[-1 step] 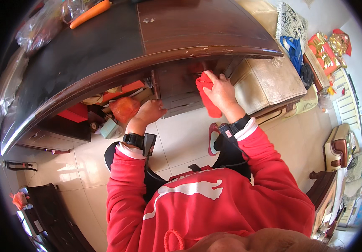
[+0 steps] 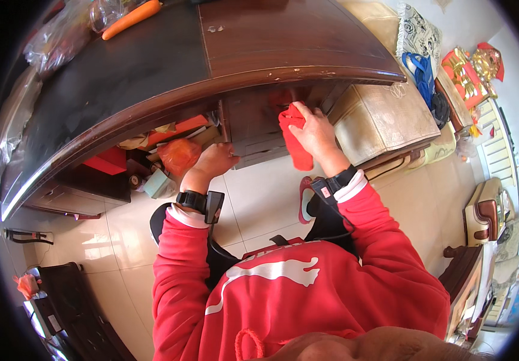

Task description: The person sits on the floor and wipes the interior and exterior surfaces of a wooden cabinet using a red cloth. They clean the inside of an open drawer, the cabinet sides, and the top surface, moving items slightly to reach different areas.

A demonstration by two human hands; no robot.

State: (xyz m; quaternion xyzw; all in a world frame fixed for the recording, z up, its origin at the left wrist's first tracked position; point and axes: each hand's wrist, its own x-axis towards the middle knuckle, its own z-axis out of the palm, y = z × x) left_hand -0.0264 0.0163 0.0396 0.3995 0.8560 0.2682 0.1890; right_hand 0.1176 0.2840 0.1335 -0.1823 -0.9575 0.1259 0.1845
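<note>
In my right hand [image 2: 315,135] is a folded red cloth [image 2: 293,143], pinched between thumb and fingers and hanging below them. That hand is at the dark brown wooden front [image 2: 256,129] under the desk top, its fingertips near the surface. My left hand [image 2: 212,161] has its fingers curled at the lower left corner of the same front; whether they grip its edge is hidden. Just left of this hand, a red plastic bag [image 2: 178,156] sits in the open compartment under the desk.
The desk top [image 2: 283,36] overhangs both hands. On it lie a carrot [image 2: 131,19] and clear plastic bags [image 2: 61,45]. Red boxes [image 2: 106,161] and a pale green box [image 2: 158,184] fill the compartment. A beige padded seat [image 2: 386,123] stands close to the right.
My right hand has shifted slightly left with the red cloth. My left hand stays in place.
</note>
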